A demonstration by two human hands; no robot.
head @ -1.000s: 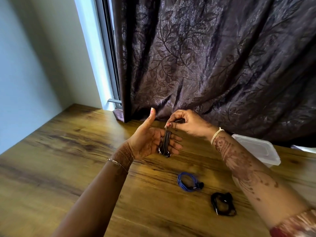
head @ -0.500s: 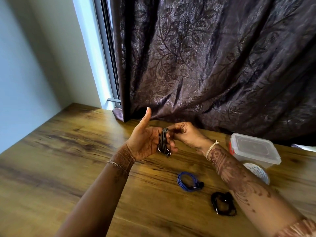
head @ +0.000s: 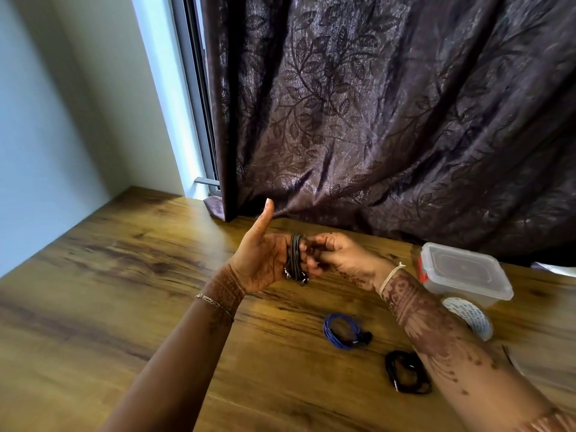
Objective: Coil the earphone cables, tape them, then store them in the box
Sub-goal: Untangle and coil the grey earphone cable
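Nearest on the wood-grain counter point(head: 124, 307) lie a black coiled earphone cable point(head: 405, 372) and a blue coiled earphone cable point(head: 341, 330), both slack loops. Beyond them the left grip point(head: 265, 260), fingers straight and thumb up, carries a dark grey earphone cable point(head: 294, 257) wound upright round its fingers. The right grip point(head: 339, 260), right alongside, pinches that cable. Farther right sit a white tape roll point(head: 470, 316) and a lidded clear plastic box point(head: 464, 272).
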